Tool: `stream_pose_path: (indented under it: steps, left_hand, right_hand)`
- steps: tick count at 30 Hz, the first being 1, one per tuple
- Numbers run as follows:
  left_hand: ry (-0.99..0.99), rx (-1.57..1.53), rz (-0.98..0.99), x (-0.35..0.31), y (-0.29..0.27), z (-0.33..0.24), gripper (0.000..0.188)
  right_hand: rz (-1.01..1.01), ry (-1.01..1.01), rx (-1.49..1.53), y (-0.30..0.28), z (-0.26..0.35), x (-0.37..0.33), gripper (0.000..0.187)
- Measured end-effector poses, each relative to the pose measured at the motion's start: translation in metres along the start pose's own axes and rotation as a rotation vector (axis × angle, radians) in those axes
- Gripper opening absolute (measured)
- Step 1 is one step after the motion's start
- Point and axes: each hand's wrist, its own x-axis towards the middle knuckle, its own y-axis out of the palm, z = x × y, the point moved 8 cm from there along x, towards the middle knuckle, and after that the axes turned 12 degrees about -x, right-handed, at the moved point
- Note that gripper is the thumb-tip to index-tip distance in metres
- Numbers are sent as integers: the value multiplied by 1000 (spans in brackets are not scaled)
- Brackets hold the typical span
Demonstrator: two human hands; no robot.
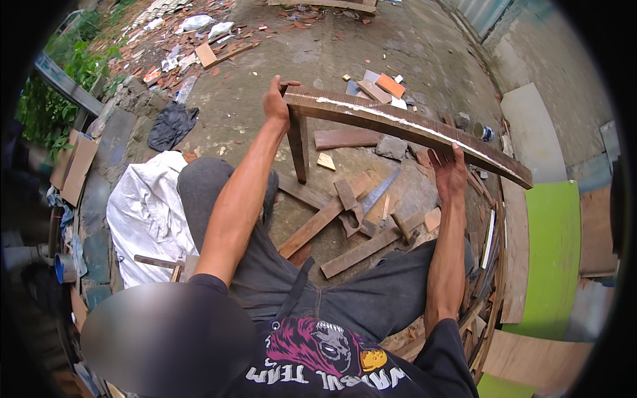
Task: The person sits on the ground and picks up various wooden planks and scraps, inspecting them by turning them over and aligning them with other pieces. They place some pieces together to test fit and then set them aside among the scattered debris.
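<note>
Both my hands hold up a dark wooden beam [411,130] with a bead of white glue-like paste along its length. A shorter wooden leg [298,149] joins it at the left end and points down. My left hand [277,106] is closed around that left end, by the joint. Farther along, my right hand [450,174] grips the beam's near side from below, its fingers partly hidden. Below the beam, a handsaw [379,190] lies on the ground among wood strips [325,222]. Close to my right forearm is what looks like a hammer [402,227].
A white sack [147,212] lies beside my left leg. Ahead are wood offcuts [375,91], a grey stone [391,147] and a tin can [483,131]. Boards, one of them a green panel [552,245], line the right side. A black cloth [172,125] and rubble lie at the left.
</note>
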Motion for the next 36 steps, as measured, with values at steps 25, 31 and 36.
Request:
stream_pose_path:
  steps: [25,31,36]
  left_hand:
    - [261,266,182,-14,14,-10,21]
    - [277,269,212,-8,11,-11,22]
    - [284,263,210,-8,12,-11,21]
  right_hand:
    - [-55,39,-26,-3,-7,2,40]
    - [-54,34,-15,-1,-6,4,39]
    - [-48,50,-8,-1,-7,5,40]
